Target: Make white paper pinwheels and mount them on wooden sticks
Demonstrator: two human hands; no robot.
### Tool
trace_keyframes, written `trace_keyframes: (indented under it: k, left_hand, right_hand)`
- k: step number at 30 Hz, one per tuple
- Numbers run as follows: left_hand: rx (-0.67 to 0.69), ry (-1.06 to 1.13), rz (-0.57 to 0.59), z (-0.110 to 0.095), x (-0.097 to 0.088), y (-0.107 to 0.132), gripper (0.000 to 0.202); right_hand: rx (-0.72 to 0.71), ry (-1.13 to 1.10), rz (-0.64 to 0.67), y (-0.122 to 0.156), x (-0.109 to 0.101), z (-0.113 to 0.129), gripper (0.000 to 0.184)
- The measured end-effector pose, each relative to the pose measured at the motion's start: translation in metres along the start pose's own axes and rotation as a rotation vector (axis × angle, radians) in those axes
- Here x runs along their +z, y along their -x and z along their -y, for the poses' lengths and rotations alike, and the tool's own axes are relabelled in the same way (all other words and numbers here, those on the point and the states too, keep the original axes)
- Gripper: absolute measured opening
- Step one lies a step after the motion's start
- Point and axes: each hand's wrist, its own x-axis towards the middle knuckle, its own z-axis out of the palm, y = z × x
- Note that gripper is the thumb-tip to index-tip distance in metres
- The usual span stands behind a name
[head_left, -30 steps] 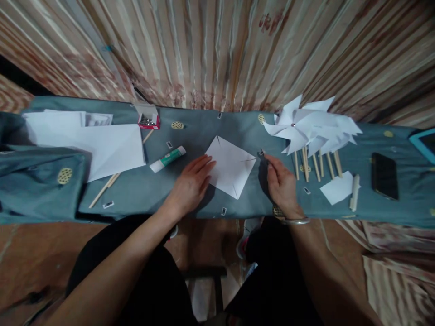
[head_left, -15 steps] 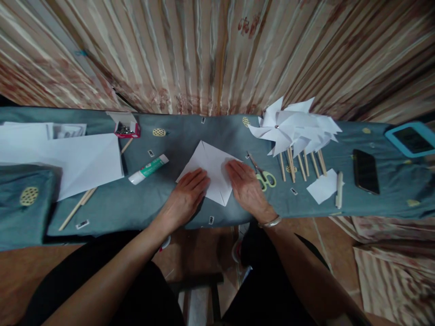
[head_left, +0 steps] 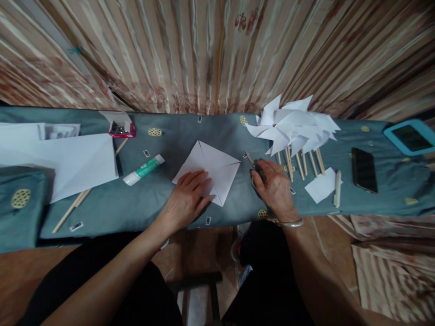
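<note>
Metal scissors (head_left: 250, 159) now under right hand (head_left: 276, 184)

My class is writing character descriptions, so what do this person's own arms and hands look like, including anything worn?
Both hands, left and right, are ungloved. The forearms show no sleeves within view. A slim, silver-coloured bangle circles the right wrist; none shows on the left. Fingernail details are too small to tell.

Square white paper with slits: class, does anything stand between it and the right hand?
Yes: the scissors' slim metal blades jut from the bare right hand, their tips just beyond the right corner of the square white paper, seemingly not touching it. Nearer the person, only patterned blue-grey cloth shows between hand and paper.
</note>
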Motion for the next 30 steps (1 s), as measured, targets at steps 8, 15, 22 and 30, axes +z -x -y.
trace_keyframes:
  k: [8,15,22,30]
  left_hand:
    - [0.089,0.015,0.106,-0.025,0.003,-0.003,0.046]
    - [0.171,-0.043,0.084,-0.028,0.004,-0.003,0.024]
    - [0.155,-0.063,0.125,-0.035,0.005,-0.006,0.033]
    - [0.077,-0.109,0.186,-0.046,0.006,-0.019,0.021]
  right_hand:
    - [0.125,0.104,0.138,0.009,-0.025,0.002,0.041]
    - [0.154,0.208,0.332,0.013,-0.039,0.006,0.031]
    - [0.396,-0.123,0.279,0.014,-0.04,-0.002,0.027]
    - [0.78,-1.258,0.333,0.013,-0.035,-0.012,0.033]
